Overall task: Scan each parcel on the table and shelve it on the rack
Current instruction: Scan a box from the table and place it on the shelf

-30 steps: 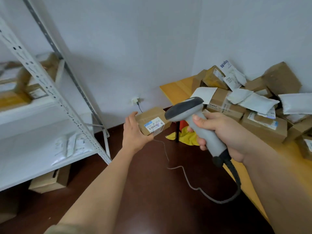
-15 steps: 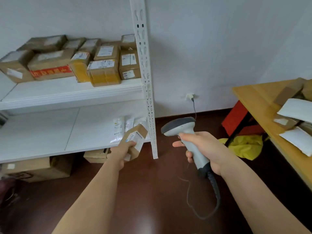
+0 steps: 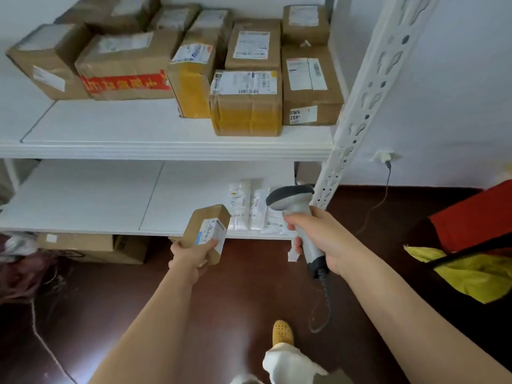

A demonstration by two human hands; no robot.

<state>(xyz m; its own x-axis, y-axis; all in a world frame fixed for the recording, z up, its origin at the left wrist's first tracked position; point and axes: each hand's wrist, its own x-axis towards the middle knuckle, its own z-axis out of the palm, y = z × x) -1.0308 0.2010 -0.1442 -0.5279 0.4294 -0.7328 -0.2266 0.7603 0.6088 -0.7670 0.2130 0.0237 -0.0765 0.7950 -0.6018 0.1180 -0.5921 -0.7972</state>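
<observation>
Gripped at its near end by the left hand (image 3: 194,254), thumb across the label, a small brown cardboard parcel (image 3: 207,232) is held in front of the rack's (image 3: 166,151) lower shelf edge, clear of the board. Its white label with a blue patch faces up and right; the print is too blurred to read. Long axis runs from the hand up and away toward the shelf, far end raised. Right hand (image 3: 321,239) is closed around the handle of a grey scanner (image 3: 293,209), head pointing left. White mailer bags (image 3: 249,209) lie on the lower shelf just right of the parcel. Taped boxes (image 3: 243,103) crowd the upper shelf.
</observation>
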